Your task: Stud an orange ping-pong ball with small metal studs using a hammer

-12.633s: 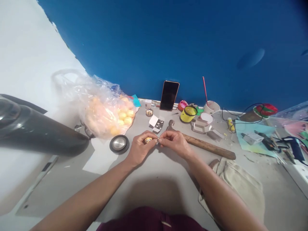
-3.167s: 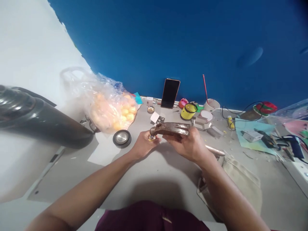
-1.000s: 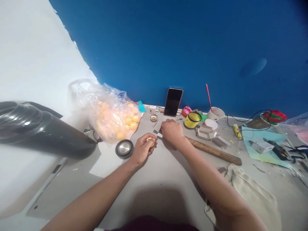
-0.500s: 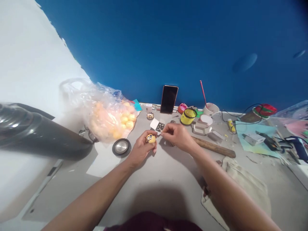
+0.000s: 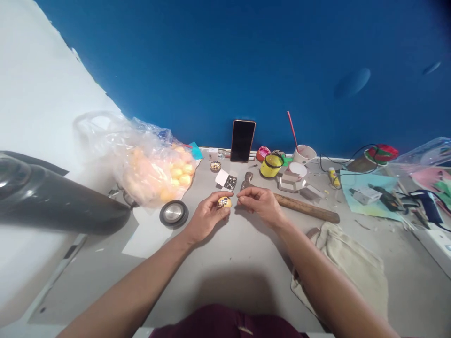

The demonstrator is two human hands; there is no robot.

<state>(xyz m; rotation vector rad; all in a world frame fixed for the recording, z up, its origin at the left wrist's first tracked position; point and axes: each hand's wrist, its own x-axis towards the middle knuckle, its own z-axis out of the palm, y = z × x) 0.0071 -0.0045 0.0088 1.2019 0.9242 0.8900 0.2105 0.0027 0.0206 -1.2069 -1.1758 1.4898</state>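
Observation:
My left hand is closed around a small yellow ball with shiny metallic studs and dark spots on its upper side. Just right of it, my right hand is pinched, thumb against fingertips; whatever sits between them is too small to make out. The two hands are a short gap apart above the table. Behind them lies a small open white box filled with shiny little pieces. A hammer with a wooden handle rests behind and right of my right hand. Farther back sits another stud-covered ball.
A plastic bag of yellow-orange balls stands left, near a round black-rimmed lid and a dark cylinder. A phone leans on the wall. Right are a yellow cup, a white cup and a beige cloth.
My right hand has drawn back from the open box toward the ball, still pinched. My left hand keeps the ball, turned slightly. The whole view has shifted a little.

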